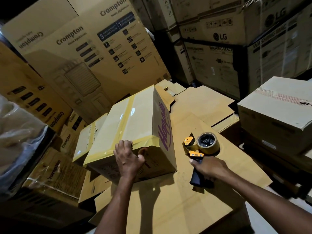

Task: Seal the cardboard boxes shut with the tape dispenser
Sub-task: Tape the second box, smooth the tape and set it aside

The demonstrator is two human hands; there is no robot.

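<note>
A cardboard box (pixel 135 119) with purple lettering on its right side sits tilted on flattened cardboard (pixel 168 196). Yellowish tape runs along its top seam and across its near edge. My left hand (pixel 128 157) grips the near top edge of this box, fingers curled over the taped rim. To the right, my right hand (pixel 208 168) holds the black handle of a tape dispenser (pixel 200 147), which has orange parts and a roll of yellowish tape and rests on the flattened cardboard, apart from the box.
A second taped box (pixel 87 137) lies just left of the first. Tall Crompton cartons (pixel 81 53) stand behind and left, LG cartons (pixel 219 36) are stacked at the back right, and a closed box (pixel 276 114) is at the right. Plastic wrap (pixel 15 132) is at far left.
</note>
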